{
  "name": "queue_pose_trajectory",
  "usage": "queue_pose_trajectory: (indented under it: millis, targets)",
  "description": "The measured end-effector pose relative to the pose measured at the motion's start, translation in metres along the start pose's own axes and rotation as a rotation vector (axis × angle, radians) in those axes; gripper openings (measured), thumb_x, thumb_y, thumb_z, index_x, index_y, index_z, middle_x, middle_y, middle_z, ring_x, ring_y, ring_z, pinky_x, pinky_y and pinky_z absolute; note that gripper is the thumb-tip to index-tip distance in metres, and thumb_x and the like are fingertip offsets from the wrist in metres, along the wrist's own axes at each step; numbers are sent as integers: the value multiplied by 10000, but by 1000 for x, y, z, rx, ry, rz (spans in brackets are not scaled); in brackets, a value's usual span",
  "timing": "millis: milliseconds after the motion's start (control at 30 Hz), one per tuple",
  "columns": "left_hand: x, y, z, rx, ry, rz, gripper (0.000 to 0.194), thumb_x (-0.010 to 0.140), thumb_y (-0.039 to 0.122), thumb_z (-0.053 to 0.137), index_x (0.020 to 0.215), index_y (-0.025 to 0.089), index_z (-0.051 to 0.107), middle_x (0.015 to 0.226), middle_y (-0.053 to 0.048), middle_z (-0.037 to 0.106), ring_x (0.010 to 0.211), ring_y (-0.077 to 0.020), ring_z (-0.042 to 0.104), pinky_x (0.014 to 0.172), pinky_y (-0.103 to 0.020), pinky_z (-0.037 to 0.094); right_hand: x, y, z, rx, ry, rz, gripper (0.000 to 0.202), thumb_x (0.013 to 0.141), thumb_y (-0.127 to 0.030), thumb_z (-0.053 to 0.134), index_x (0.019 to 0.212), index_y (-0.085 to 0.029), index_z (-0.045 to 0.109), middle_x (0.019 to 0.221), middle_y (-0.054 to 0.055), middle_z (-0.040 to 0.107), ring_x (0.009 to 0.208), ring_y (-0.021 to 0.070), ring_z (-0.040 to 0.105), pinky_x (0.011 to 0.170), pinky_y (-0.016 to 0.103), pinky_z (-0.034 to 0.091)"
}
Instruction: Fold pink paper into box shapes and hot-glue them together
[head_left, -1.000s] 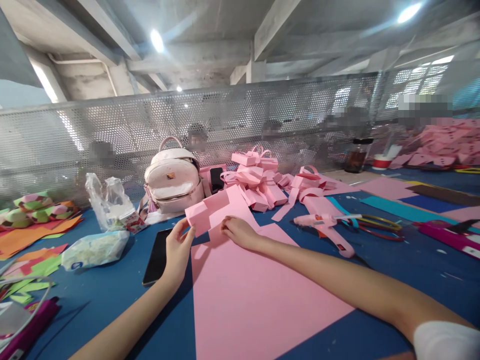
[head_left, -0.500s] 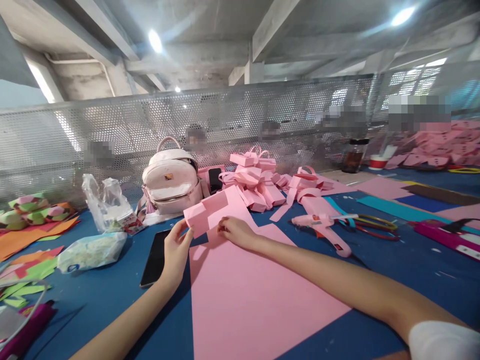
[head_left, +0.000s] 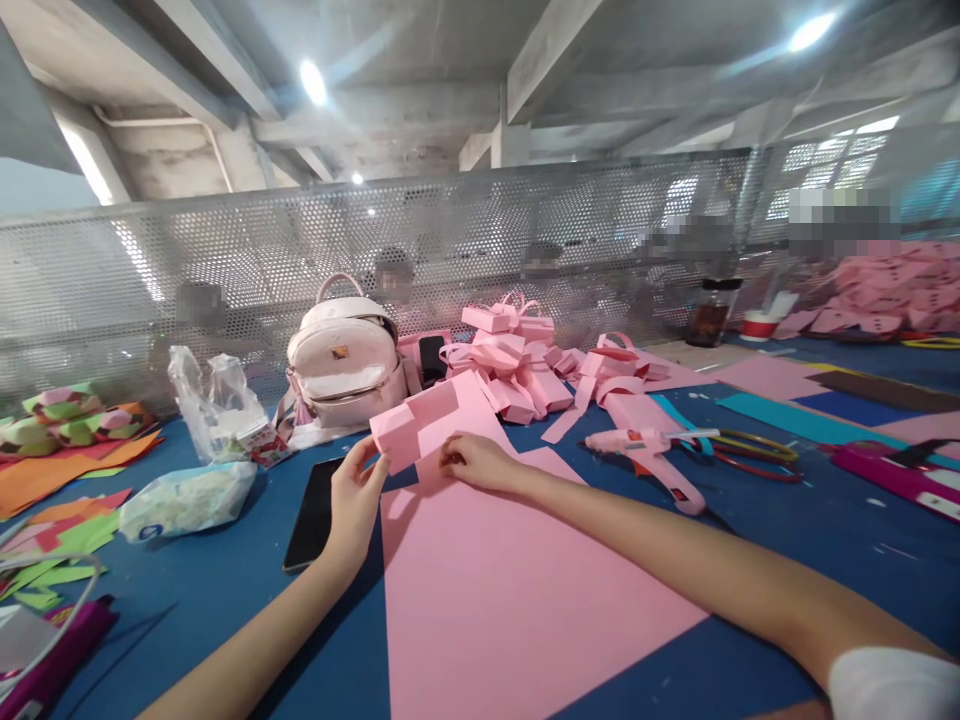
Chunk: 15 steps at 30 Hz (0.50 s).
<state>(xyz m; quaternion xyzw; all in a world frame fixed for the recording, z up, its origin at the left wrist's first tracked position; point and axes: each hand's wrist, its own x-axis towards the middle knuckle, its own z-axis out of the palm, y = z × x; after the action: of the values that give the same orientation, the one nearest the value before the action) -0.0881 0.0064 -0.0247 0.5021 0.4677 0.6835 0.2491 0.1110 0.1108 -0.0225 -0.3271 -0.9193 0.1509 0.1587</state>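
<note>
A folded piece of pink paper [head_left: 397,435] with raised flaps stands partly open in front of me. My left hand [head_left: 358,492] pinches its left end between thumb and fingers. At its lower right part, my right hand [head_left: 476,463] has its fingers curled in and closed against the paper; the fingertips are partly hidden. Both hands are over the far end of a large flat pink sheet [head_left: 517,600]. Just left of my left hand lies a black phone [head_left: 309,520].
Behind stand a pale pink backpack [head_left: 345,350] and a heap of folded pink paper pieces [head_left: 517,355]. On the right lie a pink glue gun [head_left: 652,460], scissors [head_left: 754,452] and a magenta tool [head_left: 892,472]. Leftward are a tissue pack [head_left: 187,500] and a plastic bag [head_left: 214,400].
Both hands keep almost the same place and grip on the folded paper. The whole view has shifted very slightly to the right.
</note>
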Motion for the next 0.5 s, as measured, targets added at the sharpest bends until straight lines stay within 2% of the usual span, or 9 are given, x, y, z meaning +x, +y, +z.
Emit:
queue_pose_trajectory:
  millis: [167, 300, 367, 433, 500]
  targets:
    - [0, 1, 1, 8, 3, 0, 381, 824, 469, 731, 1044, 159, 729, 1077, -103, 771, 1074, -277, 700, 911, -357, 564, 1, -5, -3, 25, -24, -3, 323, 1006, -348, 633, 1286, -188, 617, 1308, 100, 632, 1089, 244, 661, 916, 456, 579]
    - [0, 0, 0, 18, -3, -7, 395, 810, 473, 742, 1045, 157, 729, 1084, -107, 772, 1055, -281, 710, 889, -352, 573, -1, -11, -13, 134, -87, 20, 328, 1003, -358, 640, 1282, -188, 620, 1305, 98, 633, 1082, 242, 663, 911, 455, 581]
    - [0, -2, 1, 20, -2, -12, 392, 819, 469, 737, 1060, 161, 728, 1108, -105, 771, 1069, -279, 709, 900, -351, 572, -11, -16, -20, 230, -146, 37, 266, 1013, -333, 624, 1218, -166, 638, 1194, 81, 677, 988, 213, 688, 845, 408, 599]
    - [0, -3, 1, 22, -5, -19, 380, 831, 463, 731, 1072, 169, 726, 1116, -96, 772, 1072, -274, 710, 906, -347, 571, -29, -23, -27, 337, -211, 50, 146, 1038, -167, 489, 1048, -143, 634, 903, 34, 713, 781, 153, 699, 703, 296, 589]
    - [-1, -5, 3, 23, -16, -27, 364, 840, 458, 729, 1070, 177, 729, 1104, -86, 776, 1061, -270, 714, 904, -343, 572, -53, -31, -36, 419, -251, 65, 196, 967, -51, 435, 931, -174, 584, 769, 3, 697, 688, 132, 681, 616, 232, 542]
